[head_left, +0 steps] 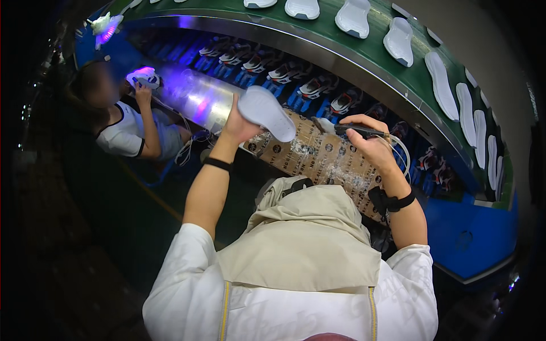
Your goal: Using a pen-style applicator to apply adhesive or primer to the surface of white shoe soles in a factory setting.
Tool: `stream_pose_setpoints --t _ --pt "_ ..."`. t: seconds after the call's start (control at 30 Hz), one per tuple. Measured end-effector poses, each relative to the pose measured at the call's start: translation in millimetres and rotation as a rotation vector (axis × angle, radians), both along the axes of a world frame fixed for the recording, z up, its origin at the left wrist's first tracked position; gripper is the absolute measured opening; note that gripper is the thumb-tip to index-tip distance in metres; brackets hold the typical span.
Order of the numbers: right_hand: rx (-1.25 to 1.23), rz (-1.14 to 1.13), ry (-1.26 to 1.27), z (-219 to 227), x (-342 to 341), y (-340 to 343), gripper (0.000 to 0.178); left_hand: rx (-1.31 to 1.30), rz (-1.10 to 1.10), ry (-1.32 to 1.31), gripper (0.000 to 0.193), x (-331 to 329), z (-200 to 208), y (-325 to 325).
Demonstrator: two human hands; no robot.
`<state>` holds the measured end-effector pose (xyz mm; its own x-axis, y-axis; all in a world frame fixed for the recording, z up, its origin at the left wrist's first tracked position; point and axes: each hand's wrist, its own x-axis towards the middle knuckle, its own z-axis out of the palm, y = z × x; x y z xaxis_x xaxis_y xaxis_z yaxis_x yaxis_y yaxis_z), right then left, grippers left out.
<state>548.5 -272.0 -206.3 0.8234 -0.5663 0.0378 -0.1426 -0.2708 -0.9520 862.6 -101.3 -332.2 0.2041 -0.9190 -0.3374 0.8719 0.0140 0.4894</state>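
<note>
My left hand (239, 125) is closed round a pale grey-white shoe sole (266, 112), tilted up above the work surface. In my right hand (372, 142) is a slim black-handled tool (362, 131) with thin white tubing (405, 152) trailing from its rear. A whitish tip (325, 125), possibly a brush, shows at the tool's front. Tool and sole are apart. Both hands are over a ledge wrapped in brown printed paper and clear film (318, 153).
Several shoe uppers (282, 74) stand on blue holders behind the ledge. A curved green conveyor (318, 25) beyond carries more soles (352, 18). At left, a co-worker (128, 128) handles a shoe (143, 78) under violet light. A blue panel (472, 233) is at right.
</note>
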Motion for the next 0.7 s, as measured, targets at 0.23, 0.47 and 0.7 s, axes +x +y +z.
stream_pose_setpoints --t 0.23,0.47,0.7 --pt "0.206 -0.156 0.054 -49.4 7.8 15.1 0.019 0.237 -0.441 0.353 0.093 -36.8 -129.4 61.3" --pt "0.08 -0.241 0.087 -68.5 27.5 7.0 0.02 -0.017 -0.16 0.369 0.066 -113.2 -62.7 -4.5" --pt "-0.636 -0.141 -0.045 -12.8 34.8 36.0 0.017 -0.313 0.036 0.422 0.066 -138.6 -24.0 -33.4"
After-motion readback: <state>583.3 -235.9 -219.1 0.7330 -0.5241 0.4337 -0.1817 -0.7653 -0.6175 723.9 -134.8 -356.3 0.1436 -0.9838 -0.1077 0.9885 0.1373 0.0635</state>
